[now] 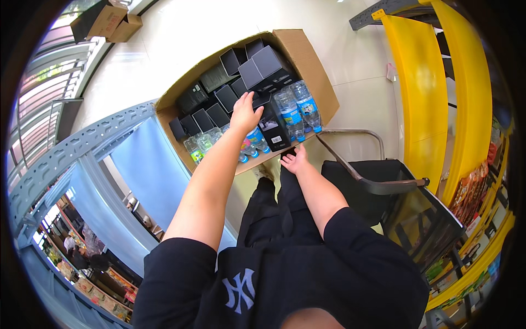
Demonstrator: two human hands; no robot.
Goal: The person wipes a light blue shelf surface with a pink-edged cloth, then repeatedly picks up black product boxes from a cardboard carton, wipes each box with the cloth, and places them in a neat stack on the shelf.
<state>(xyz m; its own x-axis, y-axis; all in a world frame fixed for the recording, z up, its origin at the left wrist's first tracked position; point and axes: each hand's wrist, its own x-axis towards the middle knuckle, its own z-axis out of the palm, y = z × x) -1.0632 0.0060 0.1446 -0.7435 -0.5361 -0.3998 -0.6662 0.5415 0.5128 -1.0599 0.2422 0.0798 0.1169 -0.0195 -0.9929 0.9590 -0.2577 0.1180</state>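
Observation:
Before me stands a large open cardboard carton (313, 78) filled with black boxes and plastic bottles. My left hand (245, 113) is over it, fingers extended and thumb apart, beside a black printed box (273, 127) that stands upright near the front wall. Whether the fingertips touch that box cannot be made out. Just outside the carton's near edge, my right hand (296, 160) is palm up with spread fingers, holding nothing. Clear bottles with blue labels (292, 117) stand cap-down right of the printed box. More bottles (205, 142) lie partly behind my left forearm.
A black chair (353, 177) with a metal armrest (372, 185) is close on my right. Beyond it rise yellow shelves (419, 94). On my left is a blue-grey metal rack (135, 152). A smaller cardboard box (109, 22) lies at the far left on the tiled floor (164, 45).

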